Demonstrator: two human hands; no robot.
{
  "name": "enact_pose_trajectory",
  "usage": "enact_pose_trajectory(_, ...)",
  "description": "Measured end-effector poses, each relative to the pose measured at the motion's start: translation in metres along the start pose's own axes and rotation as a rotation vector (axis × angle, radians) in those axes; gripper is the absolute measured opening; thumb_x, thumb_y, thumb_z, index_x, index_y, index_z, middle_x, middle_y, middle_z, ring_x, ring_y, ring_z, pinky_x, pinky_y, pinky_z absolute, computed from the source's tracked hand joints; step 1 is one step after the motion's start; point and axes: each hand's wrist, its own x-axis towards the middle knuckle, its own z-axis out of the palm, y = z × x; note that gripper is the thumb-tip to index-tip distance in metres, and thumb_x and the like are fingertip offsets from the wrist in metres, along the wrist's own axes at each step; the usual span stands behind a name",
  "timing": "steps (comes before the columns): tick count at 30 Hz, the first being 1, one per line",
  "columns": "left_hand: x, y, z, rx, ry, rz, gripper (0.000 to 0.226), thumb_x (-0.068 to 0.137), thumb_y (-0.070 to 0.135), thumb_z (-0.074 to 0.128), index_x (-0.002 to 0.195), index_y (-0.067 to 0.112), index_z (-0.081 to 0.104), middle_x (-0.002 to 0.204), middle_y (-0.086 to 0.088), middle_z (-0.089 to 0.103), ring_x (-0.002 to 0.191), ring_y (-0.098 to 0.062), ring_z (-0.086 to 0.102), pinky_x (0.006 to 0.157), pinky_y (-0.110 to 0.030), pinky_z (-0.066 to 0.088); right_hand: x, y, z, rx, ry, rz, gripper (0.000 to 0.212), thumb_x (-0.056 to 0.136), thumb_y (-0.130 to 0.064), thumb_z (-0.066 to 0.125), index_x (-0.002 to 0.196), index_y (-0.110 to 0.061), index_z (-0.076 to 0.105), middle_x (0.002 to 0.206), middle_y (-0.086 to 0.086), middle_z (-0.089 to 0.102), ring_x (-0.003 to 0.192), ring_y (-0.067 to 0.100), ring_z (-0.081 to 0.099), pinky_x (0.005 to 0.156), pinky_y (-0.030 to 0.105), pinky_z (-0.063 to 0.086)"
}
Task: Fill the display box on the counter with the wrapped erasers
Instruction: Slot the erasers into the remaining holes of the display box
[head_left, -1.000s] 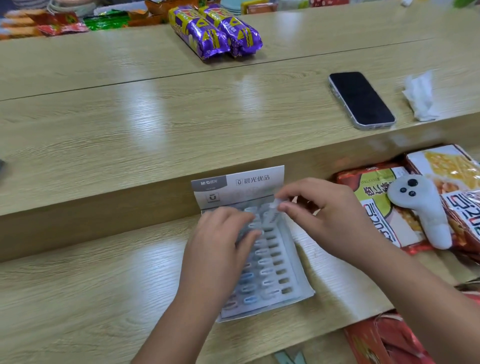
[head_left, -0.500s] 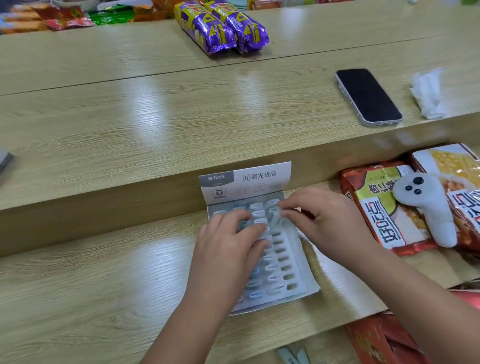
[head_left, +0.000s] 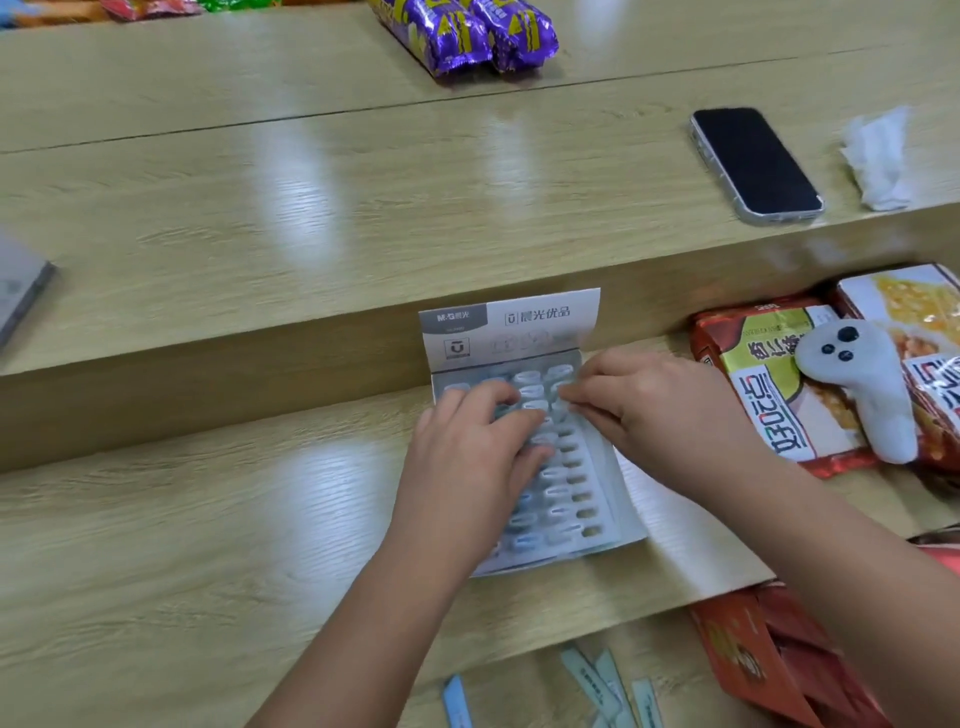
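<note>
The left hand (head_left: 467, 457) is pressing down flat on the light-looking, slippery wrapped erasers (head_left: 561, 499) in the display box (head_left: 621, 512) on the bench (head_left: 208, 545), while the right hand (head_left: 649, 410) is pinching one by its sides.

We have a single view, worn on the head, looking forward and steeply down over the stepped wooden surface (head_left: 208, 519) from the person's own side. It sits close in: the left forearm (head_left: 363, 623) and right forearm (head_left: 857, 571) run up from the bottom edge, and the display box (head_left: 519, 332) lies near the middle of the frame. The wide lens reaches far enough to clip the purple snack packs (head_left: 457, 41) at the top edge, the phone (head_left: 753, 161) at upper right, and loose wrapped erasers (head_left: 592, 686) at the very bottom.
</note>
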Motion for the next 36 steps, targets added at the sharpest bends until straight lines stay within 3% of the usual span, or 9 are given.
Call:
enact_pose_trajectory(2, -0.005, -0.001, -0.006, -0.053, 0.008, 0.041, 0.024, 0.089, 0.022, 0.076, 0.111, 0.015, 0.077, 0.118, -0.004, 0.069, 0.104, -0.030, 0.062, 0.089, -0.046, 0.050, -0.008, -0.002, -0.001, 0.045, 0.075, 0.037, 0.013, 0.088, -0.022, 0.071, 0.099, -0.020, 0.078, 0.098, -0.004, 0.075, 0.087, 0.024, 0.070, 0.065, 0.034, 0.055)
enact_pose_trajectory(5, -0.021, -0.004, -0.019, -0.179, 0.099, 0.001, 0.019, 0.092, 0.013, 0.069, 0.110, 0.012, 0.076, 0.115, -0.002, 0.070, 0.106, -0.021, 0.062, 0.096, -0.025, 0.043, -0.035, -0.012, 0.003, 0.206, 0.231, 0.163, 0.019, 0.093, -0.017, 0.062, 0.106, -0.016, 0.075, 0.103, -0.003, 0.074, 0.090, 0.017, 0.069, 0.075, 0.029, 0.054)
enact_pose_trajectory(11, -0.087, -0.001, -0.031, -0.275, 0.196, -0.116, 0.018, 0.093, 0.011, 0.063, 0.105, 0.011, 0.076, 0.106, -0.002, 0.072, 0.102, -0.020, 0.066, 0.092, -0.031, 0.049, -0.123, -0.055, 0.019, 0.370, 0.356, 0.329, 0.018, 0.091, -0.006, 0.059, 0.102, -0.009, 0.073, 0.095, -0.001, 0.069, 0.086, 0.013, 0.063, 0.078, 0.023, 0.049)
enact_pose_trajectory(14, -0.139, 0.007, -0.027, -0.339, 0.260, -0.171, 0.017, 0.094, 0.015, 0.061, 0.103, 0.015, 0.075, 0.098, 0.007, 0.068, 0.093, -0.009, 0.063, 0.086, -0.020, 0.046, -0.170, -0.074, 0.028, 0.352, 0.378, 0.426, 0.017, 0.091, -0.010, 0.060, 0.103, -0.010, 0.071, 0.093, -0.003, 0.064, 0.089, 0.009, 0.058, 0.084, 0.018, 0.042)
enact_pose_trajectory(17, -0.189, 0.017, -0.009, -0.449, 0.217, -0.362, 0.013, 0.091, 0.025, 0.063, 0.098, 0.034, 0.071, 0.090, 0.021, 0.066, 0.083, -0.001, 0.063, 0.076, -0.007, 0.043, -0.214, -0.093, 0.050, 0.330, 0.241, 0.576, 0.014, 0.092, -0.022, 0.058, 0.104, -0.020, 0.065, 0.092, -0.011, 0.059, 0.087, -0.001, 0.051, 0.081, 0.008, 0.037)
enact_pose_trajectory(19, -0.215, 0.014, 0.016, -0.466, 0.112, -0.579, 0.009, 0.091, 0.035, 0.064, 0.091, 0.043, 0.067, 0.089, 0.021, 0.067, 0.078, -0.003, 0.064, 0.068, -0.013, 0.047, -0.239, -0.105, 0.072, 0.309, 0.049, 0.718, 0.010, 0.092, -0.030, 0.060, 0.102, -0.030, 0.059, 0.089, -0.017, 0.055, 0.079, -0.006, 0.050, 0.071, 0.007, 0.041)
enact_pose_trajectory(23, -0.245, -0.006, 0.071, -0.267, -0.185, -0.891, 0.017, 0.090, 0.044, 0.067, 0.101, 0.030, 0.066, 0.095, 0.013, 0.068, 0.086, -0.011, 0.069, 0.072, -0.037, 0.054, -0.277, -0.119, 0.118, 0.249, -0.270, 0.859, 0.012, 0.093, -0.043, 0.055, 0.098, -0.033, 0.059, 0.089, -0.015, 0.062, 0.081, 0.007, 0.061, 0.059, 0.033, 0.054)
enact_pose_trajectory(30, -0.241, -0.014, 0.107, -0.110, -0.292, -1.011, 0.030, 0.085, 0.054, 0.070, 0.092, 0.029, 0.055, 0.096, 0.006, 0.064, 0.087, -0.021, 0.066, 0.064, -0.031, 0.043, -0.291, -0.133, 0.151, 0.085, -0.343, 0.911, 0.027, 0.085, -0.046, 0.066, 0.105, -0.028, 0.062, 0.095, -0.008, 0.067, 0.085, 0.018, 0.064, 0.058, 0.029, 0.047)
enact_pose_trajectory(36, -0.240, -0.013, 0.118, -0.050, -0.333, -0.983, 0.026, 0.088, 0.042, 0.072, 0.092, 0.021, 0.058, 0.096, -0.001, 0.060, 0.084, -0.023, 0.060, 0.060, -0.029, 0.035, -0.280, -0.145, 0.152, 0.113, -0.377, 0.901, 0.020, 0.087, -0.041, 0.066, 0.104, -0.031, 0.066, 0.096, -0.006, 0.062, 0.088, 0.017, 0.062, 0.056, 0.025, 0.040)
